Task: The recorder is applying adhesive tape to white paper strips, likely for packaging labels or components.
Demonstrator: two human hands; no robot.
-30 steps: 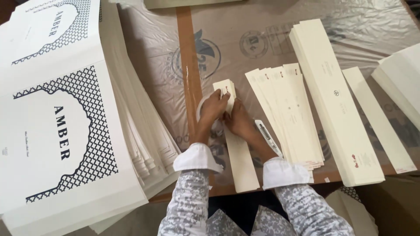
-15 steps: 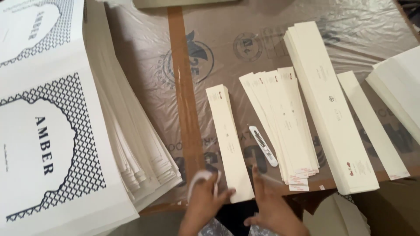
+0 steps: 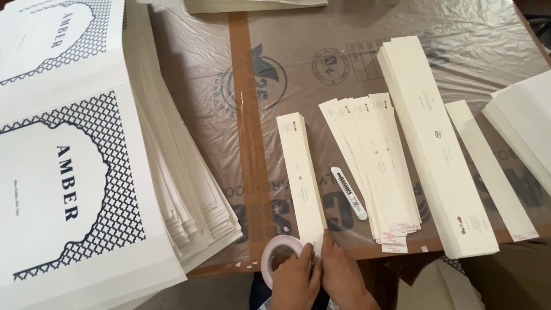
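both hands are low down at the near edge of the table (image 3: 344, 34), close together. the left hand (image 3: 293, 278) is curled around a roll of tape (image 3: 279, 252), with fingers over its rim, so it has hold of the roll. the right hand (image 3: 340, 274) lies just beside it, with fingertips pressed on the near end of a long cream card strip (image 3: 301, 175). i cannot tell if it pinches the strip or only pushes down on it.

the strip is long and thin. it runs away from the hands, from the near edge toward the middle of the table, leaning a bit to the left at its far end. so the near end is right at the fingers and the rest lies straight ahead of them. the right hand is the closer one to it; the tape roll touches or nearly touches the strip's left corner.

just to the right of the strip lies a small white cutter knife (image 3: 348, 193). past it is a fanned pile of strips (image 3: 373, 166), then a tall neat stack of strips (image 3: 436, 138). at the left edge sits a big pile of printed sheets (image 3: 69, 189) with a dark pattern.
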